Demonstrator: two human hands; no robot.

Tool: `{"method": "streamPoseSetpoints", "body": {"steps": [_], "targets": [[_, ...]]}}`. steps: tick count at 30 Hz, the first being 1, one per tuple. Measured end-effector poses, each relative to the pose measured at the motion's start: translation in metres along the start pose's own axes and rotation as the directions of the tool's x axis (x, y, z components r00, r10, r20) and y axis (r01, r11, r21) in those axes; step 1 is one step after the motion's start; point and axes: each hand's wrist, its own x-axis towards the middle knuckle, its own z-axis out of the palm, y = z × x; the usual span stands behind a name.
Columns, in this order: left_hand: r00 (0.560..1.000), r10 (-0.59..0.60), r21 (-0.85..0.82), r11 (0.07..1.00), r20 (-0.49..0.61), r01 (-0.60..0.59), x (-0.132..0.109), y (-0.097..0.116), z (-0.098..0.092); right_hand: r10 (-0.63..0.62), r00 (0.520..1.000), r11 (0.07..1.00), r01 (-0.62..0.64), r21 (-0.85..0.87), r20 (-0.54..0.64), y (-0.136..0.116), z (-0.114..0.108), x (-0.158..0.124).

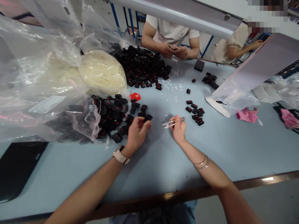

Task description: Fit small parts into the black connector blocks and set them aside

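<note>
Between the thumb and fingers of my left hand (137,132) is a small black plastic part (148,118). My right hand (179,130) is closed round a pair of metal thread snips (168,123), whose two pointed blades face left toward that part, apart from it. Just left of my left hand, a heap of black parts with red marks (114,109) spills from a clear plastic bag (91,124). To the right of the snips lies a small group of the same black parts (195,112). Tiny white bits (174,84) are scattered on the table beyond my hands.
A larger pile of black parts (140,63) lies at the back, near a co-worker's hands (173,51). A bag of cream-coloured pieces (102,71) stands left. A red piece (135,96), a dark square block (199,65), pink gloves (247,115) and a black tray (18,168) also lie on the table.
</note>
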Motion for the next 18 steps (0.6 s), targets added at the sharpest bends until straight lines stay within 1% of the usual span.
{"method": "streamPoseSetpoints", "body": {"steps": [2, 3, 4, 6, 8, 10, 11, 12, 13, 14, 15, 17, 18], "targets": [[0.985, -0.069, -0.252, 0.967, -0.158, 0.028, 0.003, 0.002, -0.002, 0.019, 1.0, 1.0, -0.019, 0.017, 0.007, 0.0, 0.0, 0.0], [0.971, -0.101, -0.347, 0.938, -0.218, 0.02, 0.005, 0.003, -0.004, 0.028, 1.0, 0.999, -0.028, 0.022, 0.01, 0.0, 0.001, 0.0], [0.959, -0.123, -0.405, 0.914, -0.254, 0.01, 0.006, 0.004, -0.005, 0.037, 0.999, 0.999, -0.037, 0.028, 0.014, 0.001, 0.001, 0.0], [0.955, -0.128, -0.439, 0.899, -0.268, -0.003, 0.006, 0.006, -0.006, 0.054, 0.998, 0.998, -0.054, 0.043, 0.023, 0.002, 0.001, 0.0], [0.965, -0.101, -0.427, 0.904, -0.242, -0.012, 0.005, 0.007, -0.005, 0.062, 0.998, 0.997, -0.064, 0.047, 0.033, 0.002, 0.001, 0.0], [0.983, -0.055, -0.371, 0.929, -0.178, -0.015, 0.001, 0.006, -0.004, 0.053, 0.997, 0.998, -0.054, 0.031, 0.049, 0.003, 0.002, -0.001], [0.992, -0.02, -0.306, 0.952, -0.122, -0.018, -0.002, 0.006, -0.002, 0.039, 0.997, 0.999, -0.04, 0.014, 0.063, 0.003, 0.001, -0.002], [0.999, 0.024, -0.212, 0.977, -0.043, -0.032, -0.005, 0.005, -0.001, 0.02, 0.996, 1.0, -0.02, -0.007, 0.083, 0.002, 0.001, -0.004], [0.996, 0.067, -0.1, 0.993, 0.053, -0.062, -0.008, 0.005, 0.0, -0.004, 0.994, 0.999, 0.007, -0.031, 0.109, 0.002, 0.001, -0.005], [0.981, 0.106, 0.019, 0.994, 0.163, -0.11, -0.011, 0.004, 0.001, -0.033, 0.989, 0.998, 0.041, -0.056, 0.141, 0.002, 0.0, -0.007], [0.957, 0.133, 0.103, 0.981, 0.258, -0.164, -0.013, 0.004, 0.002, -0.064, 0.982, 0.994, 0.079, -0.08, 0.175, 0.001, 0.0, -0.008], [0.906, 0.15, 0.177, 0.956, 0.396, -0.235, -0.016, 0.004, 0.003, -0.122, 0.963, 0.981, 0.153, -0.116, 0.24, 0.0, -0.001, -0.011], [0.89, 0.139, 0.196, 0.95, 0.434, -0.244, -0.017, 0.005, 0.003, -0.141, 0.952, 0.976, 0.179, -0.122, 0.27, -0.001, -0.002, -0.013]]}}
